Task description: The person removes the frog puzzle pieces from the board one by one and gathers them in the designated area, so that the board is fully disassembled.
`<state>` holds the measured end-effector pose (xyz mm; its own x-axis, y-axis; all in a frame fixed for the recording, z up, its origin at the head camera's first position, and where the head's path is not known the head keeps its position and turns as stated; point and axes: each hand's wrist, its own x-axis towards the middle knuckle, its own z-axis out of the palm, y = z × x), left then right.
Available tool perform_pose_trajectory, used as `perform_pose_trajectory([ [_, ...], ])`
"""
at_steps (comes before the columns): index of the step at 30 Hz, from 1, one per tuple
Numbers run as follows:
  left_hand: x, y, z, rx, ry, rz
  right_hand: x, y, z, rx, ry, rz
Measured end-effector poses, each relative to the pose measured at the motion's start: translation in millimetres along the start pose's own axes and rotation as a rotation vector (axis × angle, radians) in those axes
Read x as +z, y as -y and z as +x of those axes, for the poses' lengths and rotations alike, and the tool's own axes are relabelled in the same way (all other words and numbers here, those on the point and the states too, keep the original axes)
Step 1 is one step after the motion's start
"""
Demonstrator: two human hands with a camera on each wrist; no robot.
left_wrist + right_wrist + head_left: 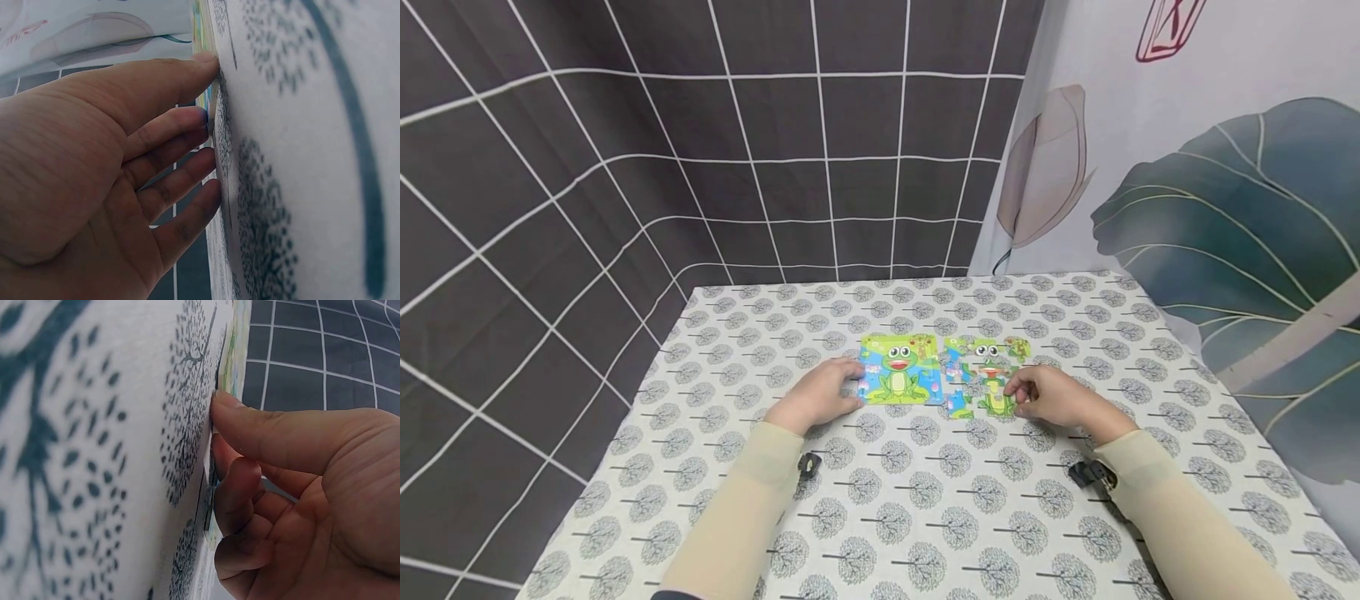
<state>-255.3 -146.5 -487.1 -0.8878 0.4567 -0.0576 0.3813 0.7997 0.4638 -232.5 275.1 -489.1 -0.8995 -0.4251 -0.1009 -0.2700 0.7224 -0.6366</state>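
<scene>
In the head view a square frog picture (898, 385) in green and blue lies flat on the table. My left hand (822, 392) is at its left edge, thumb near the lower corner and fingers fairly straight, as the left wrist view also shows. To the right lie loose jigsaw pieces, among them a frog-eyes piece (987, 353) and a frog-body piece (996, 402), with gaps between them. My right hand (1047, 397) is at the right side of these pieces. Its thumb and curled fingers pinch a thin puzzle piece (209, 503) close to the cloth, mostly hidden by the fingers.
A white cloth with grey tree prints (925, 517) covers the table. Behind and to the left hangs a dark curtain (775, 117) with white grid lines. A pale curtain (1150, 108) with leaf prints hangs at the right.
</scene>
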Motion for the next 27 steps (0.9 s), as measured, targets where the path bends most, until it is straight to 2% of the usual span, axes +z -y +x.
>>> perform_pose_trajectory([
  [17,-0.6,-0.6,0.1,0.016,-0.006,0.001,-4.7,7.6,0.5,0.026,-0.004,0.011],
  [23,-0.5,-1.1,-0.8,0.011,-0.004,-0.01,-6.2,18.4,11.2,0.023,-0.03,-0.042],
  [27,0.4,0.1,-0.3,0.014,-0.004,-0.009,-2.1,27.7,22.0,0.018,-0.049,-0.037],
])
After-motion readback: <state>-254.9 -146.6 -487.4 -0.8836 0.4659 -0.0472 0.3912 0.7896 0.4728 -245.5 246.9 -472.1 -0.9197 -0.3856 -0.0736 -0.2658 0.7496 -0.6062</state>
